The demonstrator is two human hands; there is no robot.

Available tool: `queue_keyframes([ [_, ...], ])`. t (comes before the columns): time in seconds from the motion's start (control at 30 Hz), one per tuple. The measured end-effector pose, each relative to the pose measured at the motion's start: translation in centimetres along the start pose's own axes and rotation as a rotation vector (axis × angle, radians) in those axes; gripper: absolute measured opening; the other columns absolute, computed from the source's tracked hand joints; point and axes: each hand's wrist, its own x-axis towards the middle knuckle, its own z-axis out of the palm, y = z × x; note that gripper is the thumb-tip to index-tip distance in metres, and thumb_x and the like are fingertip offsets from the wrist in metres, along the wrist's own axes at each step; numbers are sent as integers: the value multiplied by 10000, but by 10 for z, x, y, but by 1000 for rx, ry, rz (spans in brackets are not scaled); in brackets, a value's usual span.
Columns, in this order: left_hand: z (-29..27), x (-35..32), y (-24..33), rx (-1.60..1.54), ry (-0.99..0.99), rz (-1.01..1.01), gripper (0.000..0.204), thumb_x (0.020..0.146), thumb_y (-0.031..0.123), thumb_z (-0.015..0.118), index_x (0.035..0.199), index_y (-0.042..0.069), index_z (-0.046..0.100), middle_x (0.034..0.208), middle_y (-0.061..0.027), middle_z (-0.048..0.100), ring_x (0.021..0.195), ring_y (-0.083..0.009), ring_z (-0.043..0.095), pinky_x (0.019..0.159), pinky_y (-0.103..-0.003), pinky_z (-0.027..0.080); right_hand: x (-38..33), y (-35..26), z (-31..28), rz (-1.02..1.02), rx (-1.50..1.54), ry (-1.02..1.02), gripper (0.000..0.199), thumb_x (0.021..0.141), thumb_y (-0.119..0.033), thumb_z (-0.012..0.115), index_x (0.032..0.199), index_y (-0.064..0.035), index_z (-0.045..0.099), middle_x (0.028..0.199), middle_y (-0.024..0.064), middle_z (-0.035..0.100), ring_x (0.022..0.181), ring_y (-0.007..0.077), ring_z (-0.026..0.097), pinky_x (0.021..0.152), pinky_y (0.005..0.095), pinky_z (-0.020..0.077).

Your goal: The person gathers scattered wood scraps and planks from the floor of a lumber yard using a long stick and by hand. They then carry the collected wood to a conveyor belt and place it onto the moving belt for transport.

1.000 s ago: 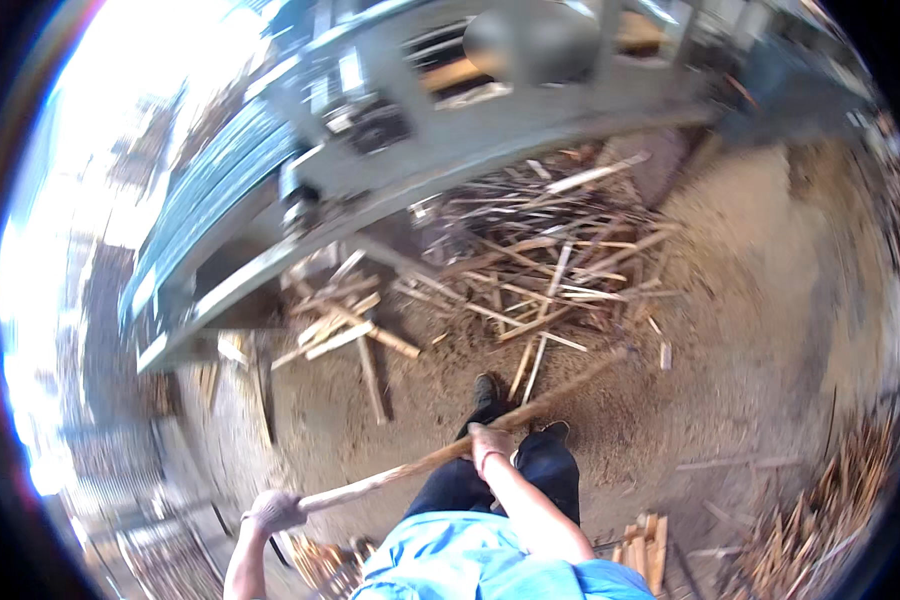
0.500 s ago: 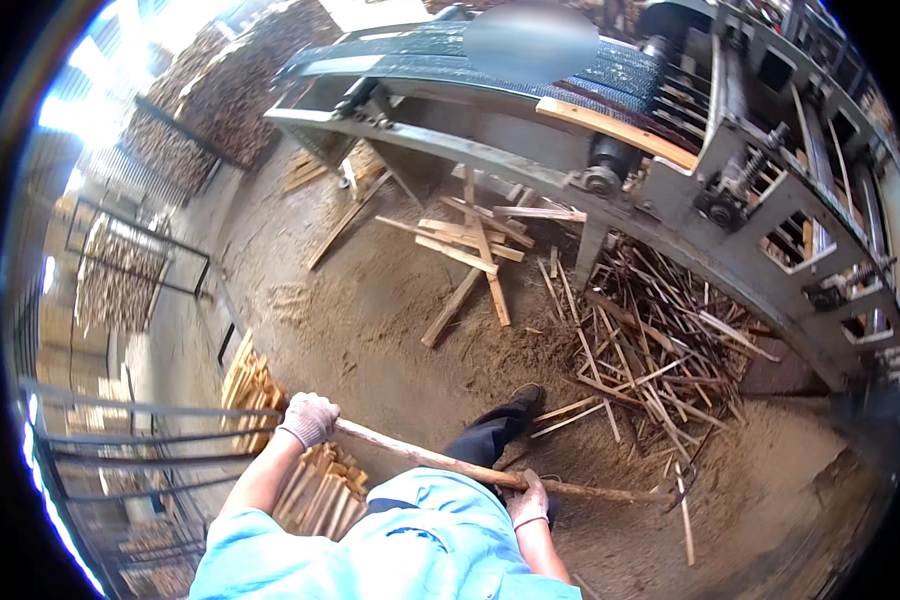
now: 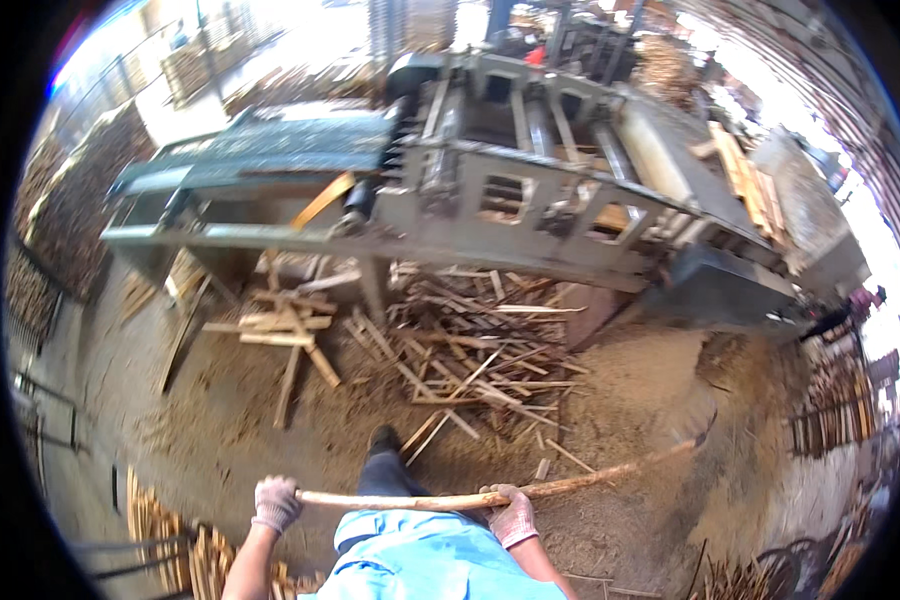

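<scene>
A long wooden-handled tool [image 3: 400,502] lies crosswise in front of my body. Gloved, my left hand [image 3: 277,502] grips its near end. Farther along the handle, my right hand [image 3: 513,515], also gloved, is closed around it. The shaft slants up to the right, where a thin dark head [image 3: 708,432] shows against the sawdust [image 3: 640,390]; its kind is too blurred to tell. Beyond the handle, a tangled heap of thin wood strips [image 3: 470,350] spreads under the machine's frame.
A long conveyor machine [image 3: 510,210] with rollers crosses the far side, a plank [image 3: 322,200] tilted on its edge. Loose boards [image 3: 285,322] lie on the floor at left. Bundled sticks [image 3: 165,530] stand by my left side beside dark rails. More wood piles stand at right.
My view has swung to the right, bringing the machine's right end into sight. Both hands keep hold of the tool, whose head now points farther out, over the sawdust.
</scene>
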Motion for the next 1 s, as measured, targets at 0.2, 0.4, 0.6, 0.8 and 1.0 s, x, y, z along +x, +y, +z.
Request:
queue_keyframes([
  [0.2, -8, 36, 39, -90, -567, 331, 486, 837, 620, 637, 1039, 198, 769, 951, -133, 765, 902, -349, 735, 772, -462, 578, -8, -79, 48, -283, -88, -254, 211, 785, 28, 693, 956, -64, 612, 841, 138, 705, 812, 369, 718, 845, 484, 576],
  [0.4, -106, 45, 179, -718, 50, 206, 110, 873, 256, 690, 931, 163, 677, 732, -117, 692, 693, -347, 693, 607, -478, 535, -55, -213, 189, -625, -301, -590, 342, 910, -112, 671, 1210, 10, 562, 953, 143, 703, 896, 273, 701, 854, 382, 575],
  [0.6, -246, 176, 327, -454, 532, 95, 246, 768, 309, 796, 931, 152, 700, 708, -139, 694, 675, -355, 708, 611, -469, 554, -45, -256, 224, -701, -930, -758, 716, 941, -212, 708, 1539, -30, 357, 1334, 170, 624, 1227, 219, 604, 1050, 342, 512],
  [0.8, -357, 297, 441, -258, 981, 291, 159, 880, 191, 719, 900, 105, 587, 656, -93, 637, 567, -316, 655, 531, -453, 518, 40, -249, 53, -223, -579, -153, 326, 939, -218, 696, 1224, -65, 657, 990, 47, 733, 887, 225, 701, 801, 324, 580],
  [1.0, -384, 342, 485, 23, 932, 297, 75, 948, 173, 630, 968, 130, 571, 705, -71, 642, 618, -286, 677, 557, -446, 538, 137, -248, -265, 81, -1166, 418, 305, 949, -293, 601, 1033, -32, 734, 861, 137, 723, 762, 248, 706, 656, 382, 551],
])
